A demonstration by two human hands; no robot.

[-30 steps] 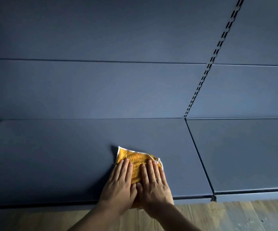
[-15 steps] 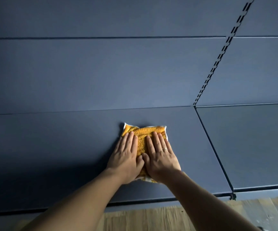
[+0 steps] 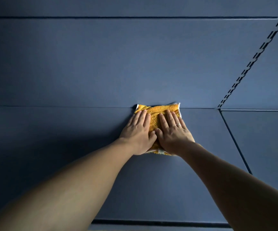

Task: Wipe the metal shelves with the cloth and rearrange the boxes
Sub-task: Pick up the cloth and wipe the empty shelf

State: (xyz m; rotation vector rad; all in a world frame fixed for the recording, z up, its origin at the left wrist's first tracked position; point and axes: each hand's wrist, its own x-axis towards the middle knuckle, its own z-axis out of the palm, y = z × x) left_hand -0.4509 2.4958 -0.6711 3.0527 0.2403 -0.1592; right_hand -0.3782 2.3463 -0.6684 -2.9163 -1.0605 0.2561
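Observation:
A folded yellow cloth (image 3: 158, 110) with a white edge lies on the dark blue metal shelf (image 3: 68, 139), its far edge touching the back panel. My left hand (image 3: 138, 134) presses flat on the cloth's left half with straight fingers. My right hand (image 3: 173, 132), wearing a ring, presses flat on the right half. Both arms stretch far forward over the shelf. No boxes are in view.
The blue back panel (image 3: 118, 64) rises behind the shelf. A slotted upright (image 3: 254, 57) runs diagonally at the right, and a second shelf (image 3: 264, 139) adjoins past a seam. The shelf's front edge (image 3: 151, 223) is at the bottom.
Both hands have slid the cloth away from the front part of the shelf to its back edge, against the back panel. My arms are now stretched out.

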